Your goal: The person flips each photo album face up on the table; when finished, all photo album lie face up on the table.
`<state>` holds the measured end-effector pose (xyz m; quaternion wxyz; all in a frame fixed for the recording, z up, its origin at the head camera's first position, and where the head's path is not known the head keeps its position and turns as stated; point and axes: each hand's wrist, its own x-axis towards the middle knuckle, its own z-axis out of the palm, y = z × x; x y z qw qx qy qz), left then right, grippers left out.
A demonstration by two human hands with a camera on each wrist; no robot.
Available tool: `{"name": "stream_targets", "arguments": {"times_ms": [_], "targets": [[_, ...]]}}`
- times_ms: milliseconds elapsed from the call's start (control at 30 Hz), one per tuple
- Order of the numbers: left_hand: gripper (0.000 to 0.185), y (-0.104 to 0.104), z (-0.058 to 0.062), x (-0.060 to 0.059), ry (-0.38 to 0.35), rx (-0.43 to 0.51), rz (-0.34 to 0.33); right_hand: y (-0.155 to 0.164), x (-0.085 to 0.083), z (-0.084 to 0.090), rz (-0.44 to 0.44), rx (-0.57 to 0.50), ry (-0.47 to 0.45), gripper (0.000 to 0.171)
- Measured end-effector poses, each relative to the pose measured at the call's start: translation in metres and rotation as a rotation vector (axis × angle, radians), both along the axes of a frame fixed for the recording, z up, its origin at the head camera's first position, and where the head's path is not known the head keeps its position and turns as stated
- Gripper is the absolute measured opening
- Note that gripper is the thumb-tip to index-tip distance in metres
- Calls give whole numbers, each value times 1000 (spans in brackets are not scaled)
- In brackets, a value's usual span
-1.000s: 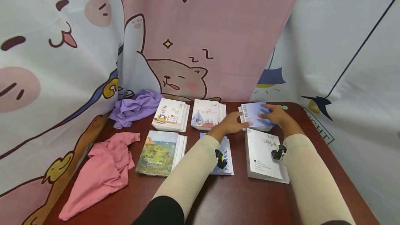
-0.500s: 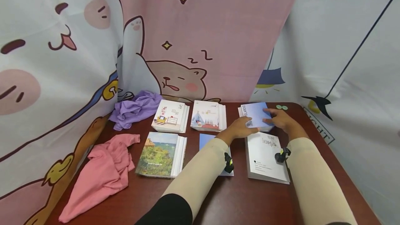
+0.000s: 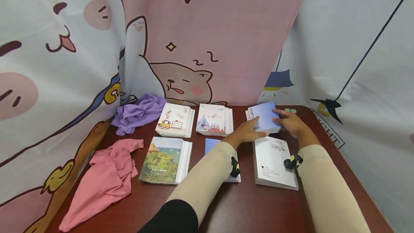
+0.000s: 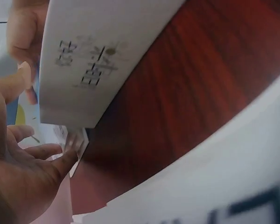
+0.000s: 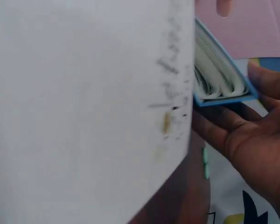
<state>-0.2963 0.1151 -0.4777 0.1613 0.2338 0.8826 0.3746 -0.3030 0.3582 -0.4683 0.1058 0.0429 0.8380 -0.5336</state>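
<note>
A blue photo album marked POLAROID (image 3: 268, 116) is at the table's back right, between both hands. My left hand (image 3: 246, 131) holds its left and near side, thumb on the cover. My right hand (image 3: 293, 123) grips its right side. In the right wrist view the blue album (image 5: 226, 99) shows its page edges, with right-hand fingers beneath it. White edges show at its left; whether another album lies under it, I cannot tell. Just in front lies a white album (image 3: 275, 166). My left forearm partly covers another blue album (image 3: 211, 145).
Two white illustrated albums (image 3: 174, 119) stand at the back, and a landscape-covered photo album (image 3: 163, 159) lies in front. A purple cloth (image 3: 139, 112) and a pink cloth (image 3: 106, 175) are at left. Small green discs (image 3: 290, 110) lie near the back right edge. Printed curtains (image 3: 226, 39) enclose the table.
My left hand has moved right onto the album's near side and now holds it. The blue album has turned slightly and shifted a little up in view. The other albums stay put.
</note>
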Motion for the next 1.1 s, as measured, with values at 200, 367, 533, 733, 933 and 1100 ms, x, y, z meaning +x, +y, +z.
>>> {"name": "stream_targets", "arguments": {"times_ms": [200, 367, 533, 733, 933, 1100], "targets": [[95, 2, 3, -5, -2, 16, -6, 3, 3, 13, -43, -110, 54, 60], [100, 8, 6, -6, -25, 90, -17, 3, 4, 20, -72, -96, 125, 63], [108, 10, 13, -8, -45, 267, -29, -1, 5, 20, -27, -113, 184, 69], [107, 6, 13, -13, -44, 418, -24, -12, 4, 17, 39, -176, 188, 71], [100, 1, 8, -12, -25, 339, 91, -16, 3, 8, 96, -44, 107, 78], [87, -1, 3, -13, 52, 194, 177, -20, 4, 0, 117, 164, 29, 82]]}}
